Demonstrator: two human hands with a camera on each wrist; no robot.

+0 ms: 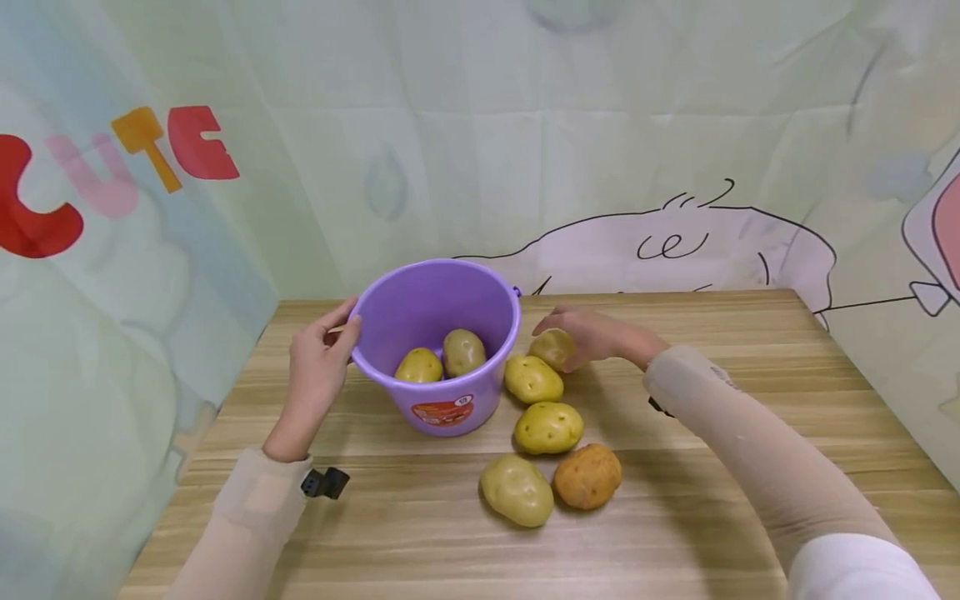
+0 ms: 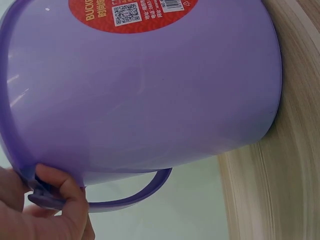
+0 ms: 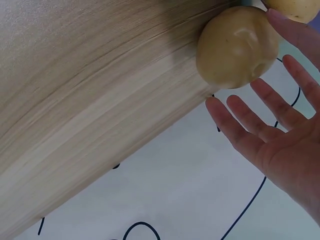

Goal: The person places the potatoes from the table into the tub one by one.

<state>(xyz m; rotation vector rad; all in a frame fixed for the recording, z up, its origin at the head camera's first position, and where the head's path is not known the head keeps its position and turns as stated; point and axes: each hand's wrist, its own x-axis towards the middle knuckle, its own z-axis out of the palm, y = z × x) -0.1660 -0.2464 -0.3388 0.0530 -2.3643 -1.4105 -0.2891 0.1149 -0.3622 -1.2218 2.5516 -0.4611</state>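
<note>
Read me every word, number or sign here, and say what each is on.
"CUTE": big letters on the left wall cloth.
"BUCKE", cut off by the picture's edge: red label on the purple bucket.
"0663": same label, beside a QR code and a barcode.
Rest of the label: too small or blurred.
Print on the right sleeve: too small.

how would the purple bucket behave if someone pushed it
The purple bucket may tip if pushed high, since it narrows downward. It looks fairly stiff, undented under the left hand's grip. The two rounded potatoes inside could roll.
</note>
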